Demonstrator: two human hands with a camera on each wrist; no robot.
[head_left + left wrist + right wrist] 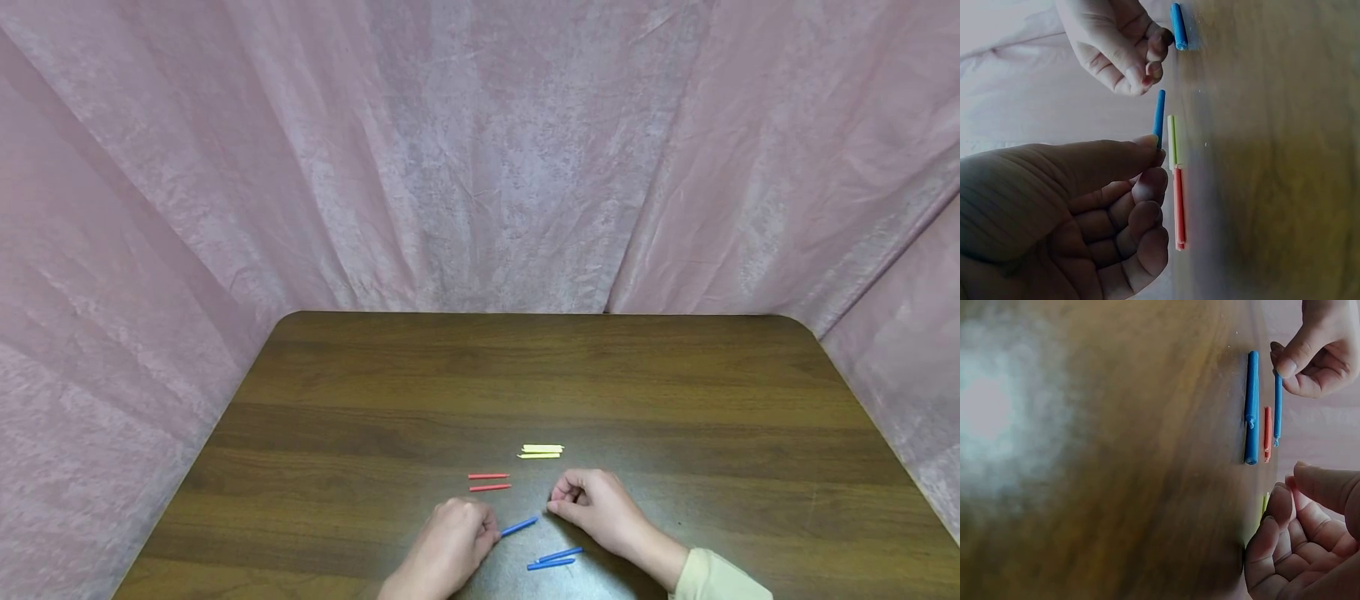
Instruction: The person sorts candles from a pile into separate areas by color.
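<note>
Between thumb and forefinger my left hand [453, 537] pinches a blue candle [519, 527] near one end, the other end pointing right. In the left wrist view this candle [1159, 119] appears lifted off the table; its wick [1277, 442] shows in the right wrist view. My right hand [600, 508] is just right of the candle's free end, apart from it, fingers loosely curled, with nothing visibly held. Two more blue candles [553, 563] lie on the table in front of the hands. Two red candles [489, 487] lie parallel beyond the left hand.
Several yellow candles [542, 456] lie close together beyond the right hand. Everything lies on a brown wood-grain table [360, 383] with rounded far corners. Pinkish curtains [480, 167] hang behind it and at both sides.
</note>
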